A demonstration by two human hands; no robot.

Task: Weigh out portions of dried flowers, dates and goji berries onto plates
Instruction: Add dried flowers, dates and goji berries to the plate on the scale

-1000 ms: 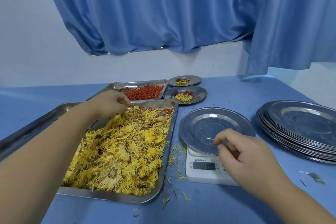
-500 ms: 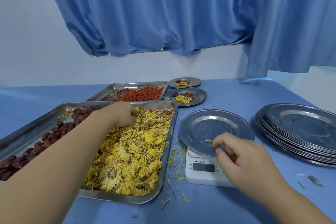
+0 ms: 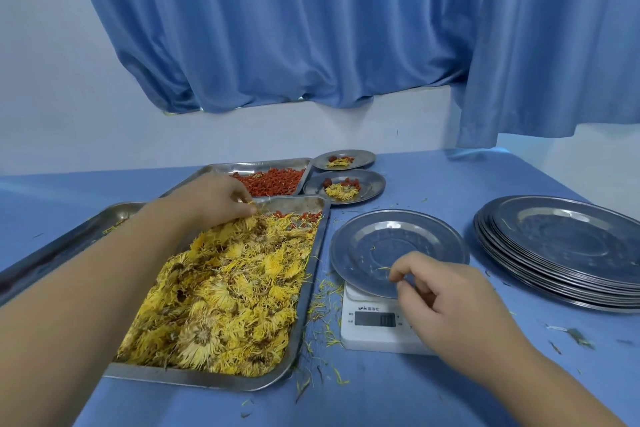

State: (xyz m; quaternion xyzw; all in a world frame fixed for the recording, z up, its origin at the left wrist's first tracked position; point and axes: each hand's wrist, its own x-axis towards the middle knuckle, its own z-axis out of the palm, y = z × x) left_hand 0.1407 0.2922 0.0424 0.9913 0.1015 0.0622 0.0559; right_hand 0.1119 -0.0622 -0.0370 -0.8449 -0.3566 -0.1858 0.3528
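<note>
My left hand (image 3: pixel 218 199) reaches to the far end of the tray (image 3: pixel 313 274) of yellow dried flowers (image 3: pixel 228 291) and pinches some of them. Behind it sits a tray of red goji berries (image 3: pixel 273 180). An empty steel plate (image 3: pixel 408 236) rests on the white scale (image 3: pixel 375 329). My right hand (image 3: pixel 450 302) hovers over the plate's near rim with fingers curled, thumb and forefinger close together, nothing visibly between them. My left forearm hides the contents of the date tray (image 3: pixel 104 218).
Two filled small plates (image 3: pixel 367 184) (image 3: pixel 363 158) stand at the back next to the goji tray. A stack of empty steel plates (image 3: pixel 568 253) lies to the right. Loose petals litter the blue table (image 3: pixel 433 399) around the scale. A blue curtain hangs behind.
My left hand has stayed at the far end of the flower tray, working into the flowers. My right hand has barely moved over the plate. My left forearm now hides the dates.
</note>
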